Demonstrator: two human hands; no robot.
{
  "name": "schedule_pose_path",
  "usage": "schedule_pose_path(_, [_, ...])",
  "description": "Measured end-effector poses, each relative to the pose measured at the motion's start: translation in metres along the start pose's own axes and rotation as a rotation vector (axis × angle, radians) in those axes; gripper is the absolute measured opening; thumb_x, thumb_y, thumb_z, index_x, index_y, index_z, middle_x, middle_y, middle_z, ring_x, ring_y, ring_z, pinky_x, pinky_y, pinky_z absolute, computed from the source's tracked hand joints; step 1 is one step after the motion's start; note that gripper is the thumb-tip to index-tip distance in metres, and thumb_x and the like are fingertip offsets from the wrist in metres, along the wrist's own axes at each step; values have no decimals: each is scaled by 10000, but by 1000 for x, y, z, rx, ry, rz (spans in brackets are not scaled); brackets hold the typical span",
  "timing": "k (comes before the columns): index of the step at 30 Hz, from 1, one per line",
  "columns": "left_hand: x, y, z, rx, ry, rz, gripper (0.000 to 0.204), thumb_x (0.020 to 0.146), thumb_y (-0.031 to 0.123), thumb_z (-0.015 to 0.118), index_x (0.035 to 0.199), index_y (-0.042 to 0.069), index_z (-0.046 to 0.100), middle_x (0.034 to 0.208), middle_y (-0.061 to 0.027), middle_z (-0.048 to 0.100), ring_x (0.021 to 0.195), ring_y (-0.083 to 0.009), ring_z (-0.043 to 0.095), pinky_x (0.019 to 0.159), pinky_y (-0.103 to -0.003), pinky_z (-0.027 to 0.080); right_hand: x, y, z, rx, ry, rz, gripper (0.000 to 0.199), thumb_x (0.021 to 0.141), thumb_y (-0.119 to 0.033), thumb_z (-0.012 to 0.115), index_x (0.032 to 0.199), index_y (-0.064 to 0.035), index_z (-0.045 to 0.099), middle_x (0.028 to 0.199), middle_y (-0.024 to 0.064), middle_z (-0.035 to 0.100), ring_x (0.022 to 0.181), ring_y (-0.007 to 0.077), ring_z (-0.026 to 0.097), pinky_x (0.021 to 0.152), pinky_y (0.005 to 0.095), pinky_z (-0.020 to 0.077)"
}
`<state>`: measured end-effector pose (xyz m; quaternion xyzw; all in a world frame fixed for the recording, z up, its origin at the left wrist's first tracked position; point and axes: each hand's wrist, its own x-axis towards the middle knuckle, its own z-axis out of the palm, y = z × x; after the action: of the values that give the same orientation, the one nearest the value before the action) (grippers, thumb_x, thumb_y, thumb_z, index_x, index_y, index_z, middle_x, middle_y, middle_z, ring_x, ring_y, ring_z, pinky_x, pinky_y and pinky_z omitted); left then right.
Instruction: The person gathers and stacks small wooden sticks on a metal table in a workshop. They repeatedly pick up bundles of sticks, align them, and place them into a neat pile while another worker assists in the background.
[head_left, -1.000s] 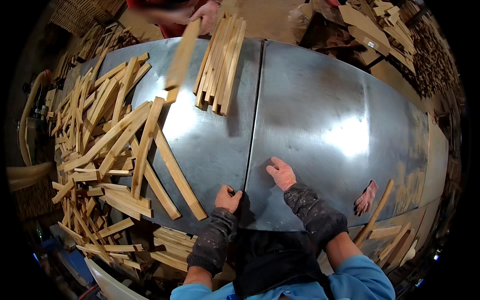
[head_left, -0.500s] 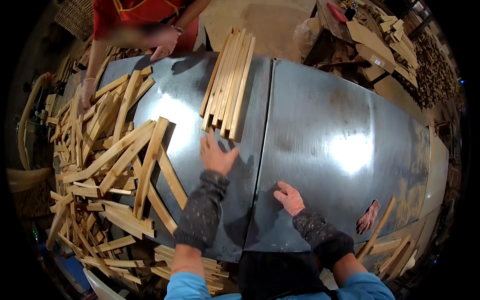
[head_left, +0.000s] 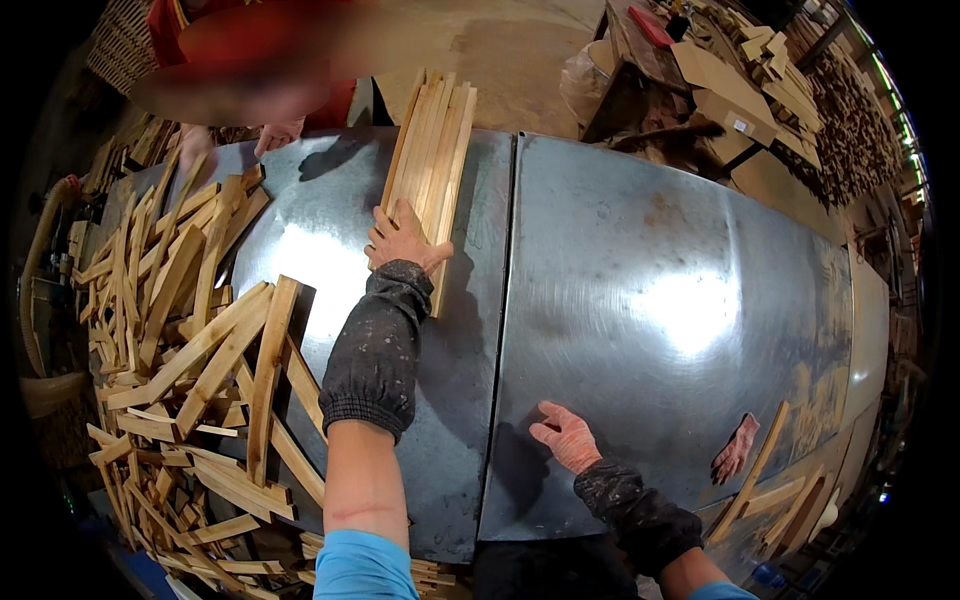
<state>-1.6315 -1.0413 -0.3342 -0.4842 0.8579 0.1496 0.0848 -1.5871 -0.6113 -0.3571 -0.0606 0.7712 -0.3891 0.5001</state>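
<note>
Both hands are out over the big metal table (head_left: 650,300). That shiny table fills most of the view and is made of two sheets that meet at a seam running from 12 o'clock down to 6 o'clock.

On the table's 9 o'clock side sits a messy pile of wood strips (head_left: 190,360), lying every which way.

At 12 o'clock lies a neat stack of wood strips (head_left: 432,150), all side by side and pointing the same way, so it looks easy to move as one bunch. Its far end sticks out past the table edge.

Another person's hand (head_left: 280,133) reaches in near 11 o'clock, close to the messy pile.

The left hand (head_left: 403,240) is stretched far forward, open and flat, resting on the near end of the neat stack and not gripping it. The right hand (head_left: 565,437) lies open at 5 o'clock, palm down on bare metal, maybe to lean on.
</note>
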Motion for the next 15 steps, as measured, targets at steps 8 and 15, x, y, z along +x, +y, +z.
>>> schedule_pose_path(8, [-92, 13, 39, -60, 110, -26, 1216, 663, 559, 859, 1670, 203, 279, 1655, -297, 226, 1402, -550, 376, 1123, -654, 358, 1, 2, -1, -34, 15, -44, 665, 928, -307, 800, 1486, -21, 579, 1261, 192, 725, 1147, 284, 694, 1009, 363, 528])
schedule_pose_path(15, [-258, 24, 89, -151, 96, 5, 1190, 668, 542, 860, 1668, 210, 308, 1664, -299, 217, 1399, -542, 349, 1144, -657, 301, 18, 42, 0, 48, -5, -176, 644, 956, -376, 743, 1454, -1, 580, 1226, 225, 731, 1151, 327, 698, 1020, 387, 520])
